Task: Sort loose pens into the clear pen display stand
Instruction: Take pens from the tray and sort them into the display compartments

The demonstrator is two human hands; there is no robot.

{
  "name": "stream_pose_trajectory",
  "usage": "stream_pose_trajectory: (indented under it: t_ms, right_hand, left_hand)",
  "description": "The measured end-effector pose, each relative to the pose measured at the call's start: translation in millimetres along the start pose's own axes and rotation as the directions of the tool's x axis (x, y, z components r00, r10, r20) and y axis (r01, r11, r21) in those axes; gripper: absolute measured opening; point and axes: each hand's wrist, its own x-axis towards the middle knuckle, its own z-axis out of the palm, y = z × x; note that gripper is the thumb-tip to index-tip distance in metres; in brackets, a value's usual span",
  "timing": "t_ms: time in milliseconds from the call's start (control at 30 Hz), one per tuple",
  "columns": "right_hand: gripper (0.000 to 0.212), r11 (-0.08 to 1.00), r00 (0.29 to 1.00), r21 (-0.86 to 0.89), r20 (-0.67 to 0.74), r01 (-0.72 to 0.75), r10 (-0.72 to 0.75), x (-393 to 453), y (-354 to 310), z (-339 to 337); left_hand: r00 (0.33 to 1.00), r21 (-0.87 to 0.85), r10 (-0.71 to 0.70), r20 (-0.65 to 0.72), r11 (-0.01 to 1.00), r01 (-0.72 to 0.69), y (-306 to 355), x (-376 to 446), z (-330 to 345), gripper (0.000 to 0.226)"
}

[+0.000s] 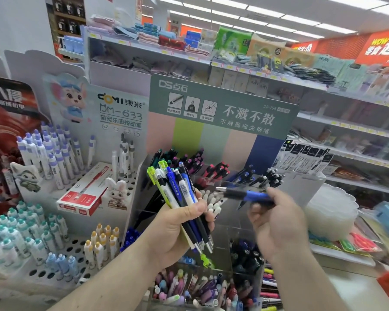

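At the centre of the frame the left hand [184, 223] grips a bundle of loose pens [182, 198], its fingers curled round the barrels and the thumb pressed across the front; the bundle fans upward and to the left — clips and push-buttons at the top, metal tips pointing down past the heel of the hand; among them are two lime-green translucent pens, several blue ones and white-and-black ones. To the right of centre the right hand [276, 223] pinches a single blue pen [245, 195] between thumb and fingertips; this pen lies nearly level, its dark grip and silver tip pointing left toward the bundle, and it is blurred. Just behind both hands stands the clear pen display stand [231, 230], tiered in compartments: the upper rows hold dark pens with pink, red, blue and white ends, a middle cell holds white-capped pens, and the lower cells at the bottom of the frame hold pastel and dark pens. Rising behind it is a green header card [222, 106] with white lettering. At left a white perforated rack [61, 250] carries white pens with purple, teal and yellow caps; a red-and-white pen box [85, 194] lies on it — tilted; store shelves [323, 86] fill the upper right.
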Motion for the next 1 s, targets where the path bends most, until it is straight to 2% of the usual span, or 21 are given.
stream_pose_trajectory:
  t_ms: [67,167,233,267,333,433,567,667,733,767,933,1000]
  right_hand:
    - [0.018,0.952,0.964,-0.171,-0.031,0.256,-0.264,12.5,-19.1,0.1]
    - [0.019,0.684,0.795,-0.482,0.045,0.547,-0.605,29.1,-35.4,3.3]
    - [0.014,0.496,0.695,-0.594,0.154,0.633,-0.703,37.9,-37.3,10.4]
    - [0.009,0.414,0.671,-0.649,0.206,0.638,-0.712,42.4,-37.1,14.0]
    - [0.004,0.312,0.668,-0.705,0.305,0.638,-0.679,53.6,-34.2,20.2]
    - [0.006,0.223,0.698,-0.735,0.435,0.64,-0.569,69.0,-22.3,26.3]
    - [0.01,0.138,0.743,-0.78,0.502,0.61,-0.443,80.6,-3.9,33.5]
    - [0.02,-0.094,0.766,-0.841,0.526,0.532,-0.369,93.0,8.6,29.6]
    - [0.029,-0.265,0.751,-0.829,0.559,0.493,-0.353,98.8,12.8,23.6]
    - [0.033,-0.317,0.74,-0.814,0.577,0.487,-0.345,98.7,14.1,21.4]
    - [0.044,-0.537,0.655,-0.686,0.697,0.491,-0.291,85.2,21.8,21.6]
    - [0.049,-0.558,0.692,-0.691,0.672,0.459,-0.264,81.6,18.8,22.4]
  left_hand:
    - [1.0,-0.034,0.0,-0.01,0.999,0.0,0.9,0.6,-2.6,0.042]
    - [1.0,-0.05,-0.006,-0.02,0.999,0.005,0.8,1.5,-4.5,0.043]
    - [0.999,-0.059,-0.014,-0.035,0.998,0.012,0.0,2.1,-5.0,0.034]
    - [0.999,-0.06,-0.015,-0.039,0.998,0.013,-0.4,2.1,-5.0,0.032]
    - [0.999,-0.05,-0.014,-0.032,0.999,0.013,-1.5,1.8,-6.0,0.035]
    - [1.0,-0.026,-0.012,-0.029,1.0,0.012,-2.4,0.9,-8.4,0.045]
    - [0.999,-0.023,-0.025,-0.034,0.999,0.025,-3.2,-1.9,-12.7,0.047]
    - [0.999,-0.011,-0.026,-0.037,1.0,0.025,-3.6,-6.0,-14.4,0.044]
    - [0.999,0.016,-0.016,-0.039,1.0,0.017,-3.0,-9.0,-16.0,0.035]
    - [0.999,0.027,-0.015,-0.039,1.0,0.016,-2.5,-10.3,-16.9,0.033]
    - [0.999,0.075,-0.03,-0.036,0.997,0.032,-2.0,-15.6,-20.2,0.027]
    - [0.999,0.094,-0.034,-0.033,0.995,0.037,-1.6,-17.4,-21.8,0.028]
